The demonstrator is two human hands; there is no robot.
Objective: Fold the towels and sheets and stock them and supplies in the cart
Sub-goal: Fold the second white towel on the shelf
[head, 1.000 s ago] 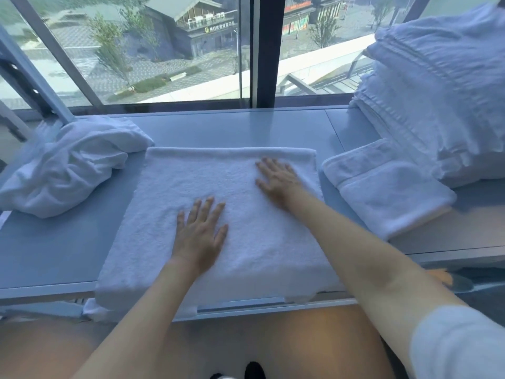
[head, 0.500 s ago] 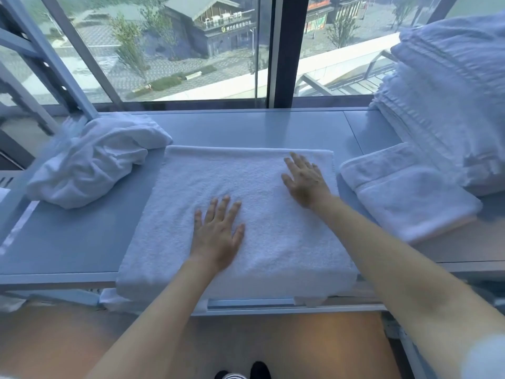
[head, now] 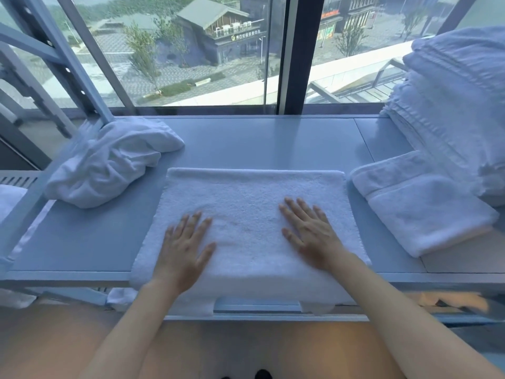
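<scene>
A white towel (head: 251, 203) lies folded flat on the grey shelf top (head: 259, 140), its near edge hanging a little over the front. My left hand (head: 185, 242) rests flat on its near left part, fingers straight and spread. My right hand (head: 308, 231) presses flat on its near right part, slightly blurred. To the right lies a smaller folded white towel (head: 420, 203). At the far right rises a tall stack of folded white linen (head: 453, 110). A crumpled white cloth (head: 109, 162) sits at the left.
A large window (head: 207, 50) with a dark upright post (head: 297, 50) runs behind the shelf. Slanted metal frame bars (head: 68, 56) stand at the left. More white cloth (head: 8, 198) shows at the left edge. Below the shelf's front lip is a brown floor (head: 246, 348).
My right hand has slid back across the towel from its far right part toward me. My left hand stays about where it was. The view has shifted left.
</scene>
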